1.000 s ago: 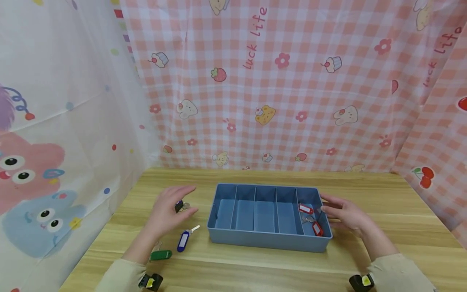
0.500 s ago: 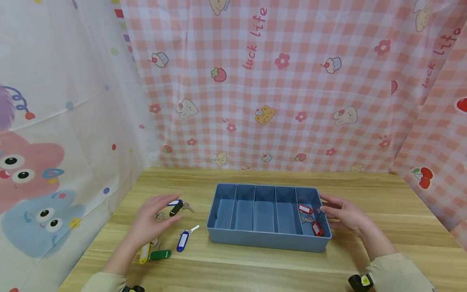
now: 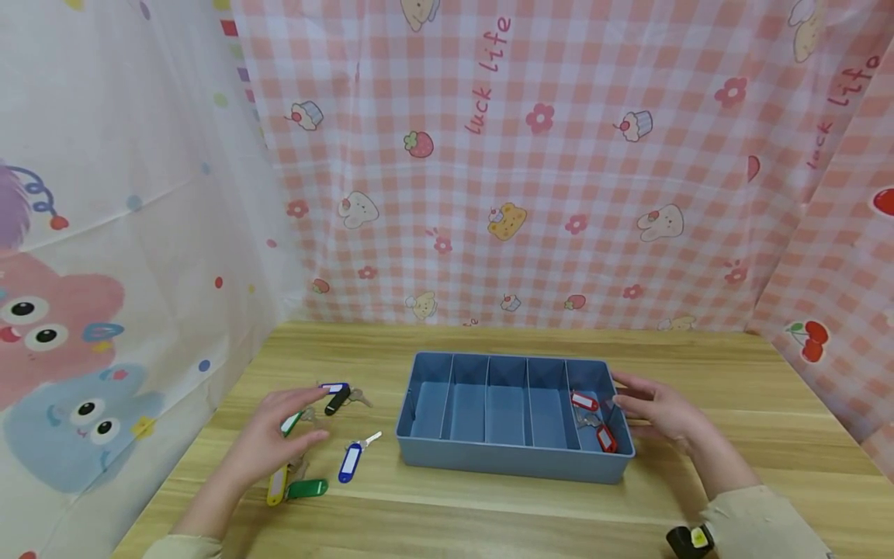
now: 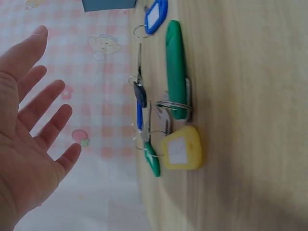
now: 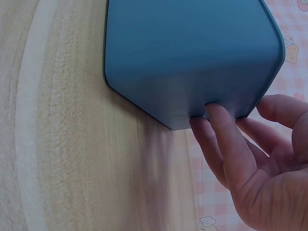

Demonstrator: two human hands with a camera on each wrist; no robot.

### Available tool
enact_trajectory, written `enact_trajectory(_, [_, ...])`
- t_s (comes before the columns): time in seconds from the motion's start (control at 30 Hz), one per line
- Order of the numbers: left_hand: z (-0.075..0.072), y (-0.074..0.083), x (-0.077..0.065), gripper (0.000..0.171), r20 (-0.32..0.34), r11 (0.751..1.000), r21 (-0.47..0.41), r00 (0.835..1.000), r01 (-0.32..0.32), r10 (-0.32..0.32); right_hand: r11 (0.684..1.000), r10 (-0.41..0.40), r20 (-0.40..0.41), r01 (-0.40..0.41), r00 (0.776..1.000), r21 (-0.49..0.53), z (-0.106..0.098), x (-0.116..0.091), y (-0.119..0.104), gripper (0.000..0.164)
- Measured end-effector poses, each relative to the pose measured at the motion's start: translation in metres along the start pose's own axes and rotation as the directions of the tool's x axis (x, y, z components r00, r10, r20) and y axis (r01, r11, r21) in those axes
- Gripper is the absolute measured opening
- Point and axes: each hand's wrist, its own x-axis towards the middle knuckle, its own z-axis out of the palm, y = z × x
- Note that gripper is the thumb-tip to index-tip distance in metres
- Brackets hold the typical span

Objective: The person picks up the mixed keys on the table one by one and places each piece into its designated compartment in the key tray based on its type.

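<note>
Over the left part of the table my left hand [image 3: 268, 435] hovers, holding nothing, thumb and fingers apart. Beneath and around it lie keys with plastic tags: a green key tag [image 3: 291, 422] partly covered by the hand, a yellow one [image 3: 277, 485], another green one [image 4: 176, 72], a black one [image 3: 338, 400], and two blue ones [image 3: 351, 463]. My right hand [image 3: 663, 411] touches the right end of a blue-grey divided box [image 3: 517, 456], fingertips against its end wall [image 5: 192, 91]. Two red key tags [image 3: 583, 401] with keys lie in the box's rightmost compartment.
The wooden table [image 3: 489, 516] carries everything. Thin upright dividers [image 3: 486, 400] split the box into several compartments. A pink checked cloth [image 3: 524, 272] hangs behind the table, and a white printed cloth [image 3: 174, 272] hangs on the left.
My left hand has moved left and toward me, away from the black key tag, uncovering it, the far blue tag and the yellow one. The right hand stays at the box.
</note>
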Motion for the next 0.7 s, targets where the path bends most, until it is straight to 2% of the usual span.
enact_trajectory(0.4, [0.014,-0.01,-0.002,0.058,0.076,0.999,-0.036,0.997,0.034,-0.032,1.0,0.003,0.001,-0.003,1.0,0.008,0.001,0.0,0.001,0.066])
enact_trajectory(0.7, [0.021,-0.014,-0.003,0.055,0.156,1.0,-0.026,0.988,-0.001,0.005,1.0,0.0,0.001,0.0,1.0,0.005,0.0,0.0,0.001,0.067])
